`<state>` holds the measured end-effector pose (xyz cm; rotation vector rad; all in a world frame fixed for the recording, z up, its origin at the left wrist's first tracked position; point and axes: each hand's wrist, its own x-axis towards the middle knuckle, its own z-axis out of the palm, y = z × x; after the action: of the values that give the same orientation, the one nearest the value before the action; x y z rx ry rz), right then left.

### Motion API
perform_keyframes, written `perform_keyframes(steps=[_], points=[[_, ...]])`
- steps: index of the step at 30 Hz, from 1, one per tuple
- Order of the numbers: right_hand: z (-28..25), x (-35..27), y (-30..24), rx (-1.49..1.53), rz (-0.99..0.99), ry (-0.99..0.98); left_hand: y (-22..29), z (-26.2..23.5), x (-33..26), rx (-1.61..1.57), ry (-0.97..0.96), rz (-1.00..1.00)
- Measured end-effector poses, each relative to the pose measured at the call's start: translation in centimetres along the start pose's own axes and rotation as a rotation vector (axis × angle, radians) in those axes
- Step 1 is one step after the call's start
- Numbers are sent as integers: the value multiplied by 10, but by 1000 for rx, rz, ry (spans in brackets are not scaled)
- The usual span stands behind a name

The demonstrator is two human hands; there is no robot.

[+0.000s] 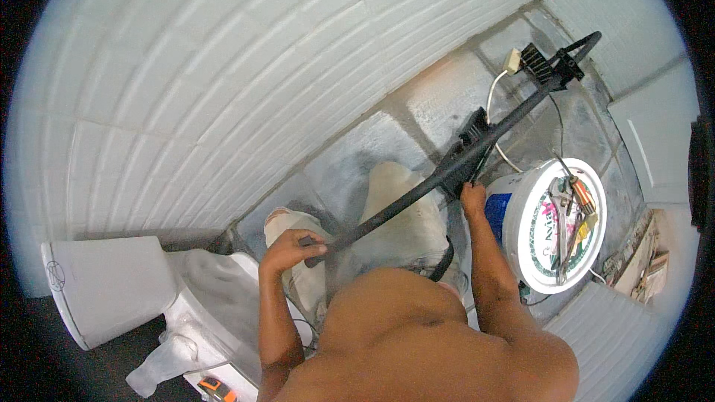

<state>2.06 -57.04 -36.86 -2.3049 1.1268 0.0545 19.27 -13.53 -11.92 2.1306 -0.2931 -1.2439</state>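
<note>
A long black tube (417,192) with a matt, foam-like surface slants from my lap up to the far right, where a black bracket (567,67) and a bent section sit. At its near end, my left hand (293,251) has thumb and fingers closed about the tip. My right hand (472,197) is closed at the lower edge of a black ridged part (463,150) beneath the tube; its fingers are partly hidden. Beside my right forearm stands a white lidded bucket (509,223), with an orange-handled screwdriver (581,193) and a wrench (560,242) on its lid.
A ribbed white wall (298,67) runs along the left and far side. At lower left is a white toilet (112,283), with an orange-black tape measure (216,388) near it. A socket block (512,61) with a white cord lies on the grey tiled floor (410,126). Wood scraps (649,264) lie right.
</note>
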Motion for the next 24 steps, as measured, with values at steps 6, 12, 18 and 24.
perform_keyframes(steps=[6, 12, 18, 24], points=[[-110, -119, -36, 1530, 686, -491, 35, -10, 0, 3, 64, 127], [-165, -217, -95, 1409, 261, -227, 89, -12, -3, -170, 51, 285], [-197, -222, -133, 622, -244, 215, 152, 18, -8, -116, 66, 666], [-192, -219, -192, 498, -402, 113, 149, 36, -31, -306, 100, 747]])
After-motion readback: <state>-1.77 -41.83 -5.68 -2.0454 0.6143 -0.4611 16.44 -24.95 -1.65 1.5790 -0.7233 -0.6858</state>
